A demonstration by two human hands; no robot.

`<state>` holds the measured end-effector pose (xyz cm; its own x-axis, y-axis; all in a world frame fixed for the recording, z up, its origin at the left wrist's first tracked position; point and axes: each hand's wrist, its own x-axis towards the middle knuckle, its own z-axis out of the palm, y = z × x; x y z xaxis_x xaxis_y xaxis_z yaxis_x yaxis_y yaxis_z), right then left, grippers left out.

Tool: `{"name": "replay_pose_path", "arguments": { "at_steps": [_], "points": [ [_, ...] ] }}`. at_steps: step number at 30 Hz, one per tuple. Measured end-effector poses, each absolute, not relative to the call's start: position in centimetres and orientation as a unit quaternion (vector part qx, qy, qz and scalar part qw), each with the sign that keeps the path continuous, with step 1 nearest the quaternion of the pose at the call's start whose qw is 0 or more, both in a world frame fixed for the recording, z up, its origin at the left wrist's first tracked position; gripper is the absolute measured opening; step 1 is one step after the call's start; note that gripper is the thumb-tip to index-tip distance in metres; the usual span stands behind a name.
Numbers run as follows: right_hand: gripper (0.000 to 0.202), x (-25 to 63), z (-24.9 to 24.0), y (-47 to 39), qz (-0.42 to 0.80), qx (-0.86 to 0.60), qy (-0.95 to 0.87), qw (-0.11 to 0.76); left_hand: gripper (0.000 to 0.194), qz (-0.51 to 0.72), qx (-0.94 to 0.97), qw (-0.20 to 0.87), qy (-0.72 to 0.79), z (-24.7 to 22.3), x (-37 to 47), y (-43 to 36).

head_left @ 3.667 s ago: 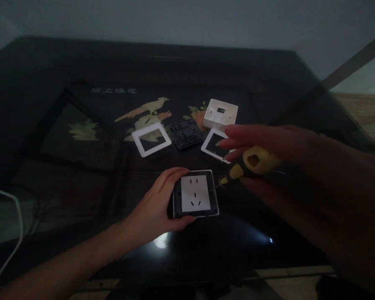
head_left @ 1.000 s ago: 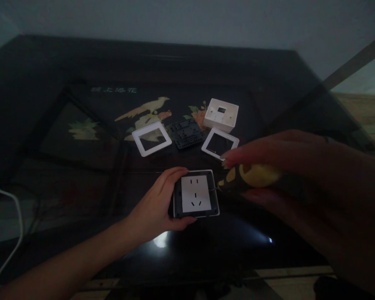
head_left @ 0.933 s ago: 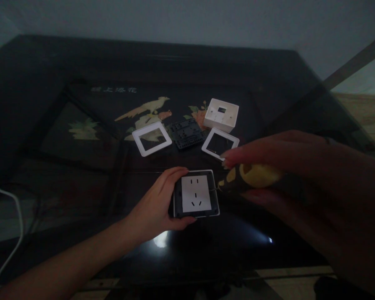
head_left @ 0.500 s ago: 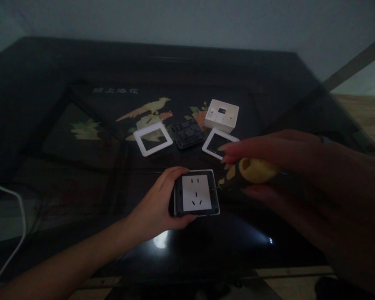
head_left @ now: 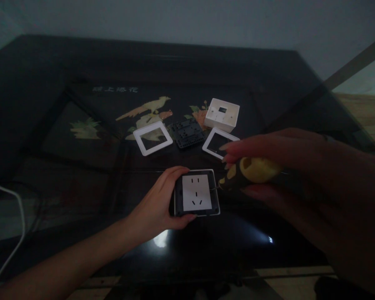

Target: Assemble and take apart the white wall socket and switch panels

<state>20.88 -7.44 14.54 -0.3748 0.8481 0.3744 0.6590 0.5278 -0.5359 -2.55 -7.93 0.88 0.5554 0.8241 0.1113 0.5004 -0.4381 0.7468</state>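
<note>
A wall socket (head_left: 196,193) with a white slotted face and a dark surround sits in a white box on the dark table. My left hand (head_left: 165,200) grips it from the left, fingers over the top edge and thumb at the bottom edge. In my right hand (head_left: 287,171) is a screwdriver (head_left: 256,169) with a yellow and black handle, held between fingers and thumb. Its thin shaft points left, and the tip meets the right side of the socket, beside the white face. Whether the tip sits in a screw is too dark to tell.
Behind the socket lie a white frame (head_left: 143,148), a black plastic backing plate (head_left: 187,134) and a second white frame (head_left: 211,153), partly behind my right fingers. An open white box (head_left: 220,123) stands farther back. A white cable (head_left: 22,212) hangs at the left.
Almost nothing differs. Both hands, the socket and the screwdriver keep their places; the view has shifted very slightly.
</note>
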Motion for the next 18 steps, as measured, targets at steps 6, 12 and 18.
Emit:
{"name": "replay_pose_path", "arguments": {
  "at_steps": [6,12,18],
  "points": [
    [0.023,21.0,14.8,-7.4,0.146,-0.416,-0.848,0.294,0.083,0.234,0.814,0.343,0.407,0.9,-2.5,-7.9],
    [0.009,20.8,14.1,-6.9,0.087,-0.405,-0.859,0.302,0.083,0.227,0.809,0.351,0.414,0.9,-2.5,-8.0],
    [0.006,20.1,13.4,-6.6,0.098,-0.431,-0.841,0.311,0.081,0.227,0.814,0.347,0.407,0.6,-2.7,-8.1]
  ]
}}
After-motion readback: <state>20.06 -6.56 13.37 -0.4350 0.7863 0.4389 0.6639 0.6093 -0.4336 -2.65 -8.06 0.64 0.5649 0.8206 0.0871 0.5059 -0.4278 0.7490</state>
